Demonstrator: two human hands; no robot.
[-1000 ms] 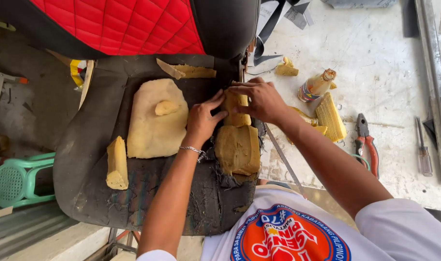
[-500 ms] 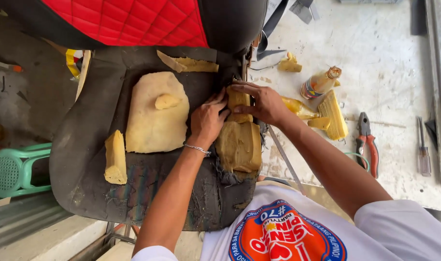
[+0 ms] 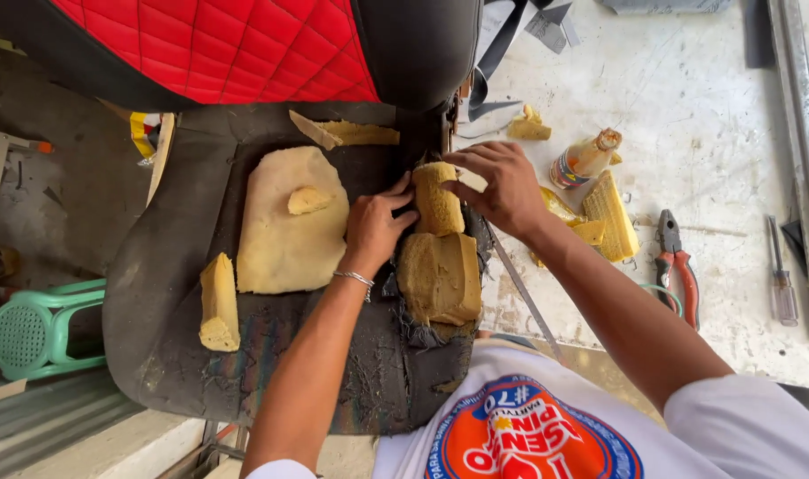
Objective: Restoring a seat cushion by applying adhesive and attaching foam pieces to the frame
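A stripped car seat base of dark worn material lies below me, with its red quilted backrest at the top. My left hand and my right hand press from both sides on a small yellow foam block at the seat's right edge. Just below that block sits a larger brownish foam piece. A big flat foam pad with a small lump on it lies in the seat's middle. A narrow foam strip lies at the left.
On the concrete floor to the right are a glue bottle, yellow foam scraps, red-handled pliers and a screwdriver. A green plastic stool stands at the left. Another foam sliver lies by the backrest.
Both hands stay on the small foam block, the fingers shifting slightly around it. The view has moved a little; nothing else has changed place.
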